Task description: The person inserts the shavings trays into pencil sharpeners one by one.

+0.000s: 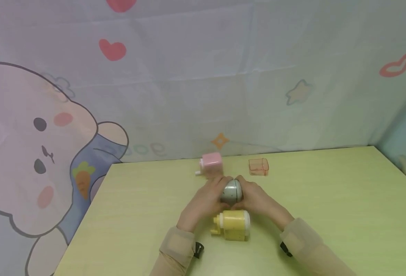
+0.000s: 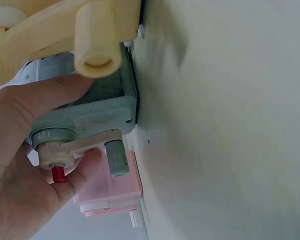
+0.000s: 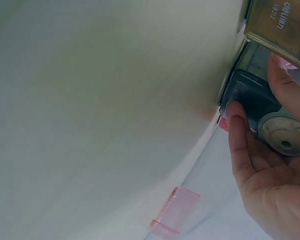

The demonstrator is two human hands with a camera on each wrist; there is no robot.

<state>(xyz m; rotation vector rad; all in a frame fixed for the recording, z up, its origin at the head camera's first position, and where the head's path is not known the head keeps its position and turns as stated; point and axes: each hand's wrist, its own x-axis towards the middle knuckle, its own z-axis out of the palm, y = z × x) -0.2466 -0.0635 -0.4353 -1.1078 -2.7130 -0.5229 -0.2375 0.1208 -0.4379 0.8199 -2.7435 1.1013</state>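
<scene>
Both hands hold a grey-green crank pencil sharpener (image 1: 231,191) between them at the middle of the table. My left hand (image 1: 208,194) grips its crank end, thumb on one side and fingers on the other; a crank arm with a green knob (image 2: 117,158) and a small red piece (image 2: 58,174) show there. My right hand (image 1: 257,196) curls round the opposite end, fingertips by the dark see-through drawer (image 3: 251,95). Just in front stands a yellow crank sharpener (image 1: 235,222). Behind the left hand is a pink sharpener (image 1: 212,164), partly hidden.
A clear pinkish drawer (image 1: 258,167) with red edges lies near the back edge of the pale yellow-green table (image 1: 327,191). Beyond that edge hangs a cloth (image 1: 196,96) printed with hearts and a cartoon animal. Black straps (image 1: 198,250) circle the wrists.
</scene>
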